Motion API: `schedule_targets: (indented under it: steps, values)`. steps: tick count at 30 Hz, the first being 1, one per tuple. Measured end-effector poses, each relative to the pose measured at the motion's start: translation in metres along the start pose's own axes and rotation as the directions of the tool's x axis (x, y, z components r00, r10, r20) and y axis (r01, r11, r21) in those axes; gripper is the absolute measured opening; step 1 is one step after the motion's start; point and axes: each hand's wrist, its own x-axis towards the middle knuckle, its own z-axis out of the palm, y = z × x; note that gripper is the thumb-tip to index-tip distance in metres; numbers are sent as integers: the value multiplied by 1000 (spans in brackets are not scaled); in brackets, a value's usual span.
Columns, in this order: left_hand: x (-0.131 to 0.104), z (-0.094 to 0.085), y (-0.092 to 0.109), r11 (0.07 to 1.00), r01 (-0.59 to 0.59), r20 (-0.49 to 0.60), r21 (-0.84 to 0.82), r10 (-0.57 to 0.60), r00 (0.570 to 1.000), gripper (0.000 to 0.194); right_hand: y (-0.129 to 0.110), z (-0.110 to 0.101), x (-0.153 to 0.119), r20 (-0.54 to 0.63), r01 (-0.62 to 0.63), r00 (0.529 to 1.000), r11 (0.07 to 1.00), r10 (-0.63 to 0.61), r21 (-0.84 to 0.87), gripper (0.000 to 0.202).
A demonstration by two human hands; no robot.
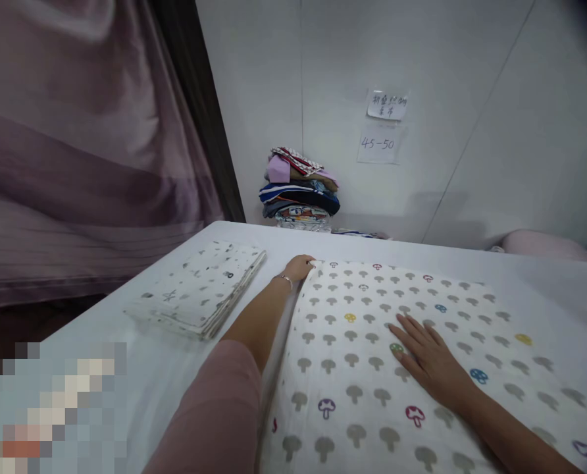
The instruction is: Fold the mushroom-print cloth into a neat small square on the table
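A white cloth with grey and coloured mushroom prints (353,382) lies spread over the right part of the white table. At its far left corner my left hand (299,267) has its fingers pressed together on the cloth's edge. My right hand (424,359) rests flat on the middle of the cloth, fingers spread. Left of my left forearm is a folded white cloth with small grey prints (199,286), its layers showing along the right side; neither hand touches it.
Beyond the far edge of the white table (175,263) stands a stack of folded fabrics (301,191) against the wall. Two paper notes (386,105) hang on the wall. A purple-pink curtain (76,145) hangs at the left. A pink object (545,245) sits behind the table at right.
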Motion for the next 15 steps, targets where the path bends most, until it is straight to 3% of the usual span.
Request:
schedule_targets:
  steps: [7,15]
  values:
    - [1,2,-3,992,99,-90,83,-91,992,30,1,1,-1,-38,7,999,1000,-7,-4,55]
    - [-2,-6,-1,966,166,-146,198,-138,980,16,0,-2,0,-23,-8,1000,1000,8,19,55]
